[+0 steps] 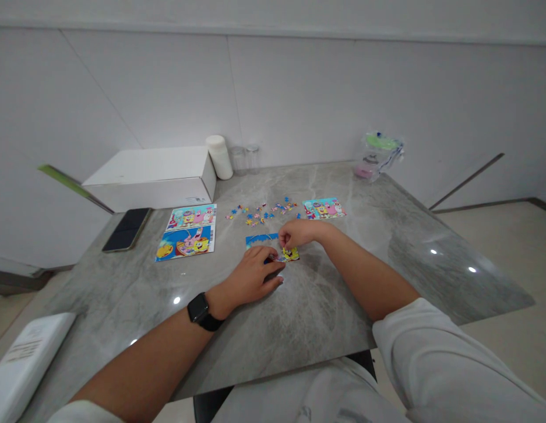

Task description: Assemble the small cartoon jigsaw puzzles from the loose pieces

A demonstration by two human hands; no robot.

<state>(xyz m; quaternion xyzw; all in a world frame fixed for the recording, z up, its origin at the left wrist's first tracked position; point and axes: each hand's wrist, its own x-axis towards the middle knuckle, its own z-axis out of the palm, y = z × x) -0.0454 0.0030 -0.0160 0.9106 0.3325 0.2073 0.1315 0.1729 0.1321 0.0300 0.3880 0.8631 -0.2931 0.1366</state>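
A partly assembled jigsaw puzzle (261, 238) with a blue top edge and a yellow cartoon figure at its lower right lies on the grey marbled table. My left hand (250, 273) rests over its lower left part, fingers spread and holding nothing. Above the puzzle's right side, my right hand (297, 234) pinches a puzzle piece that its fingers mostly cover. Loose puzzle pieces (266, 215) are scattered just beyond. A finished-looking cartoon puzzle (324, 208) lies beyond my right hand. To the left is a printed picture sheet (187, 232) with two cartoon scenes.
On the left are a phone (127, 230), a white box (152, 176) and a white bottle (219, 157). Two clear glasses (252, 158) stand near the wall. A plastic bag (376, 156) sits at the back right. A white object (33, 358) lies at the near left.
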